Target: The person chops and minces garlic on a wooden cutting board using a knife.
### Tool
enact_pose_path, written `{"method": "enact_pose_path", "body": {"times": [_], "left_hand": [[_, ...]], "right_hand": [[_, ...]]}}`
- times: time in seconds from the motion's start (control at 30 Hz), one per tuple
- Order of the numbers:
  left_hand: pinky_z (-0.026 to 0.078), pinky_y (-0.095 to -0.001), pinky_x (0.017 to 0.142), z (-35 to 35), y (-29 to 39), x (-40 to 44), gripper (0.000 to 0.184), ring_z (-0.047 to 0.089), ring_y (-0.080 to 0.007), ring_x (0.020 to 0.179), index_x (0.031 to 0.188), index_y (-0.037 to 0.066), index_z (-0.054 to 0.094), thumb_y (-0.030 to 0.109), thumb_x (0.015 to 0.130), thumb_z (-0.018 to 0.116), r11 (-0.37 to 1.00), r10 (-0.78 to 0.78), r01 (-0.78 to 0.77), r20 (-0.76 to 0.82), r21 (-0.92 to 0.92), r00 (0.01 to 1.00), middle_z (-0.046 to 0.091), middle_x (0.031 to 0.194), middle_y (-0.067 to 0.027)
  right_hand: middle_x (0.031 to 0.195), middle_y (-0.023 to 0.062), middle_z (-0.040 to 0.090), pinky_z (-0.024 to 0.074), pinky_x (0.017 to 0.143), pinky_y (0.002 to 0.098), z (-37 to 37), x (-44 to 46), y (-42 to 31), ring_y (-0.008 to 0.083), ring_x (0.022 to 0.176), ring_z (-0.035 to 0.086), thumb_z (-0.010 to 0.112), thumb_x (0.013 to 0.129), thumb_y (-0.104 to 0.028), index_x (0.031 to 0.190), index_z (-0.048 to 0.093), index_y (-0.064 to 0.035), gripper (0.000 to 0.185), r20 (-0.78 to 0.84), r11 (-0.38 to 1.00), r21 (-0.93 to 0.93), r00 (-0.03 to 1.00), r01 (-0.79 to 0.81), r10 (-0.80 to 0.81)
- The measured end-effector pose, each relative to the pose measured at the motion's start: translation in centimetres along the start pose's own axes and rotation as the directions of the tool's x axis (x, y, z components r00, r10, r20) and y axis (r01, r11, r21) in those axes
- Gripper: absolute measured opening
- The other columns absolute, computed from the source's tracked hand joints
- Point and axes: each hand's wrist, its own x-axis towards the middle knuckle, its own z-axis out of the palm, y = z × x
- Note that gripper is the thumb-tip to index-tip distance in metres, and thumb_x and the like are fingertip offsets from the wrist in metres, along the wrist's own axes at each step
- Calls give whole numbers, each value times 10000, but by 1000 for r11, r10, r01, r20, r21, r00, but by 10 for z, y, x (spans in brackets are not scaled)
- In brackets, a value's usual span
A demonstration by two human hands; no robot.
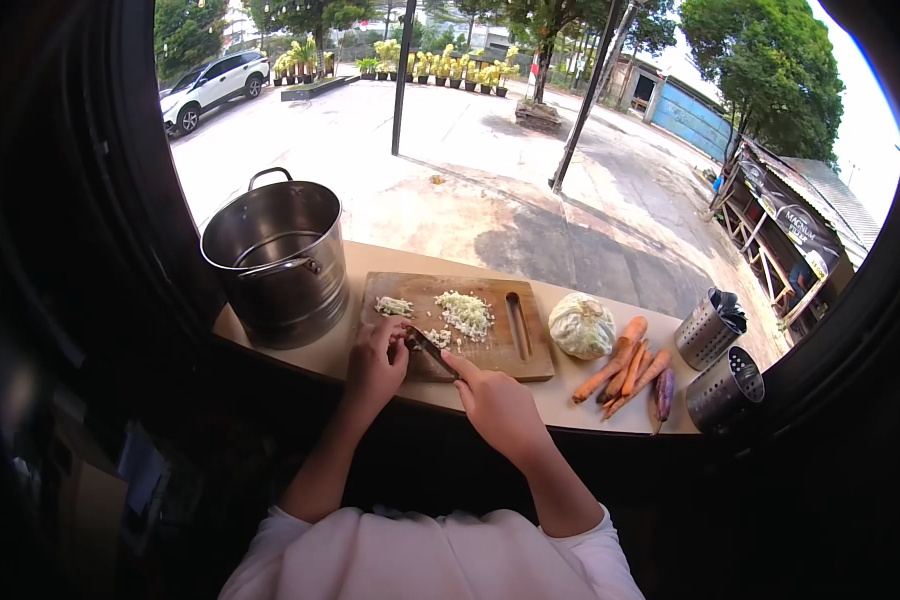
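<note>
My right hand is wrapped round the handle of a knife, its dark blade slanting up and left over the wooden cutting board. My left hand is at the board's left side with its fingers curled together close to the blade's tip. What those fingers hold, if anything, is hidden. A larger heap of pale chopped vegetable lies past the knife. Some small pale pieces lie beside the blade, and a little pile of pale green slices sits beyond my left hand.
A tall metal pot stands left of the board. To the right are a cabbage, several carrots, a purple vegetable and two perforated metal holders. The counter borders a paved yard.
</note>
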Motion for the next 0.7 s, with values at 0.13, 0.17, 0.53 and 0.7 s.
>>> {"method": "enact_pose_path", "body": {"times": [0.13,0.17,0.53,0.7], "left_hand": [[566,-364,780,-2,0,0,304,669,-252,860,1152,74,660,-42,873,630,999,28,-27,-13,24,1000,680,911,-100],[565,-351,780,-1,0,0,298,667,-241,858,1148,62,659,-51,873,629,998,51,-50,-14,34,999,683,911,-96],[544,-423,741,1,0,-1,275,644,-302,823,1145,103,673,21,884,644,998,46,-44,-42,39,998,641,862,-113],[539,-431,741,2,-1,-3,263,642,-312,822,1133,99,678,23,883,642,999,32,-30,-50,37,998,638,854,-119]], "right_hand": [[934,219,704,517,766,487,-10,-6,9,419,897,670,578,1015,-221,1415,588,-238,400,15,998,60,1000,-15,14],[940,220,705,517,767,486,-12,-8,10,422,899,669,581,1015,-225,1414,590,-241,399,12,997,71,1000,-13,12],[933,219,703,522,764,491,-5,-9,7,424,890,668,573,1017,-227,1422,582,-245,405,14,999,46,1000,-14,13],[920,229,693,516,759,495,-3,-2,2,429,882,663,569,1018,-228,1420,585,-238,402,15,999,40,1000,-11,10]]}}
